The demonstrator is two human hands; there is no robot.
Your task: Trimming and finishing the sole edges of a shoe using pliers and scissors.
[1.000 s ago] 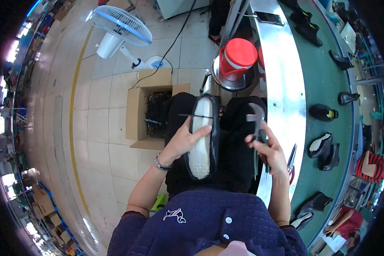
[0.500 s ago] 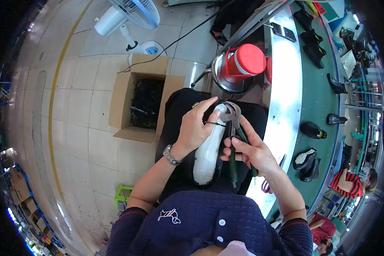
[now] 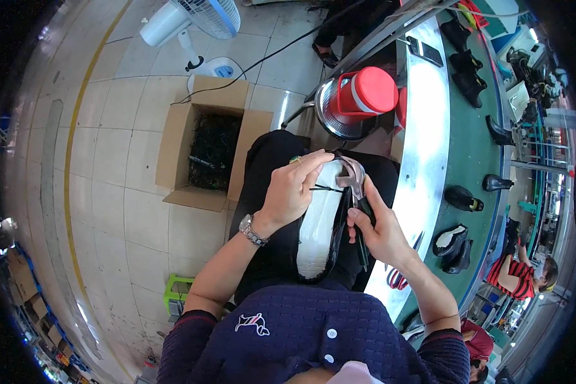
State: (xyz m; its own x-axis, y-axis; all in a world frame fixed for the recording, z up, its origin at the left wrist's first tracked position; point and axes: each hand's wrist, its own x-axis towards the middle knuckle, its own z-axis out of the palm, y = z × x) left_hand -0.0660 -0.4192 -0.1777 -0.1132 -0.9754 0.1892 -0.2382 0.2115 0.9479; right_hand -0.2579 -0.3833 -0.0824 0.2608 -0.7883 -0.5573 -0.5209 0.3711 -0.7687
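Across my lap lies a black shoe upper on a last (image 3: 316, 240), its white underside facing up and its toe pointing away from me. My left hand (image 3: 292, 191) is closed around the left side of the toe end, fingers over the rim. In my right hand (image 3: 383, 232) are lasting pincers (image 3: 352, 174) with a metal head and dark green handles, squeezed together. The pincers' head rests against the right edge of the toe; what the jaws bite is too small to tell. A thin black strand sticks out across the white underside.
An open cardboard box (image 3: 171, 150) with black scraps stands on the floor at left, near a fan (image 3: 208, 19). A red jug (image 3: 372, 91) sits on a metal stool ahead. At right, a metal ledge (image 3: 422, 141) borders a green conveyor (image 3: 457, 163) carrying several black shoes.
The pincers' handles, spread before, are now pressed together in my right hand. Their head has turned slightly at the toe edge. My left fingers have shifted forward, flatter over the toe.
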